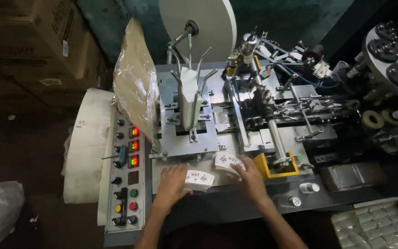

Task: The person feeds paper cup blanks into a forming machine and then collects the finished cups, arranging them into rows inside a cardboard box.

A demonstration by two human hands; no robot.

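Note:
My left hand (171,183) rests palm-down on the machine's front deck, fingers touching the left end of a stack of flat white printed paper blanks (200,178). My right hand (249,177) reaches in from the right and its fingers lie on a second white printed blank (226,161), just left of a yellow bracket (272,168). Both blanks sit on the metal bed (217,186) of a paper-forming machine. Whether either hand grips the paper or only presses on it is not visible.
A control panel (126,177) with knobs, coloured buttons and lit displays sits at left. A large white paper roll (199,23) stands behind the feed guide (187,103). A rotating turret with round mandrels (392,55) is at right. Cardboard boxes (33,46) stand far left; a box of wrapped white stacks (374,226) lower right.

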